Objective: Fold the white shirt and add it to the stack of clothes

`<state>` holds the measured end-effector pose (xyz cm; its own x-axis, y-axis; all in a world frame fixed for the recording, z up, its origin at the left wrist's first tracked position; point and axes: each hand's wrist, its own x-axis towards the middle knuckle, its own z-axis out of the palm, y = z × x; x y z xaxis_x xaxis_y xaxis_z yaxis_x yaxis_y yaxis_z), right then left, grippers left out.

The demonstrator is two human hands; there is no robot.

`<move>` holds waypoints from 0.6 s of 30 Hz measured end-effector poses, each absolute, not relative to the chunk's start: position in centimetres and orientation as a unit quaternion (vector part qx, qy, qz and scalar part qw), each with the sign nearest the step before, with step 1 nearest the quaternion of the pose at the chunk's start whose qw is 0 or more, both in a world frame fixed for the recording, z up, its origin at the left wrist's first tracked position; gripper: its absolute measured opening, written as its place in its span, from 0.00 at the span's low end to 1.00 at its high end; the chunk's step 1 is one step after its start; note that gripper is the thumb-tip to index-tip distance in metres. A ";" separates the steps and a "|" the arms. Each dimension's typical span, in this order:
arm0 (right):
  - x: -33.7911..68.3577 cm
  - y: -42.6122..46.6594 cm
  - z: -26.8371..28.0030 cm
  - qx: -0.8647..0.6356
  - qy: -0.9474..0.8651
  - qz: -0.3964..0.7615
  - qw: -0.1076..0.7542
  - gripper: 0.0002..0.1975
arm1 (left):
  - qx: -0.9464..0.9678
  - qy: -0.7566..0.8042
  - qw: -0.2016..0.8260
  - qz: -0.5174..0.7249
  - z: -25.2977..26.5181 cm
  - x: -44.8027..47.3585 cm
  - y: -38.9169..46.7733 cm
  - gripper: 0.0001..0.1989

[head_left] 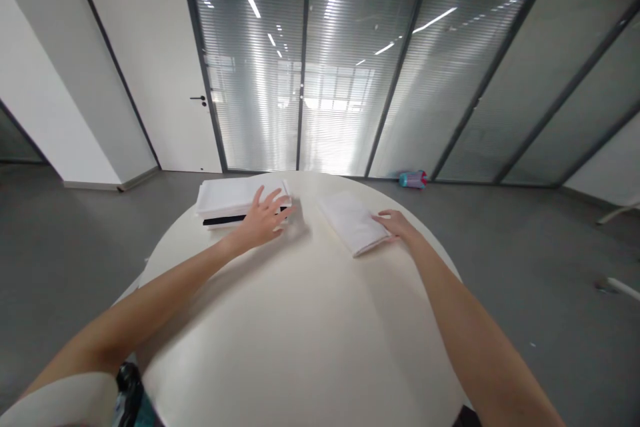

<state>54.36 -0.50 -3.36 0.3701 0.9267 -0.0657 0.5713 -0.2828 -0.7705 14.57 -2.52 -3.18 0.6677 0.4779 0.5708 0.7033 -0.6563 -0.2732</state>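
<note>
Folded white cloth (353,221) is lying near the table's (300,333) far right edge; your right hand (396,223) is touching its near corner, fingers relaxed together. Your left hand (264,217), fingers spread, is pressing the towel stack (227,197) at the far left. Stacking step, I'd judge; next calls for gripping the cloth.

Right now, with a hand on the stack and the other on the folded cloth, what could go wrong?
1. The stack lies close to the far rim of the table; a push from the left hand could slide it off.
2. The left hand rests only on the stack's near corner, so the top layers may skew or shift apart.
3. The right hand touches just the near edge of the folded cloth; dragging it might undo the fold.
</note>
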 end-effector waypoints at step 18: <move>54.2 -0.9 -3.3 -0.804 -0.578 0.115 0.080 0.36 | -0.819 -0.476 0.187 -0.259 -5.3 11.1 2.9 0.32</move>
<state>54.17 -0.88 -3.31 0.3059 0.9475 -0.0930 0.9105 -0.3197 -0.2624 11.15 2.88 -5.32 0.4126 0.6840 0.6016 0.8770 -0.4768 -0.0593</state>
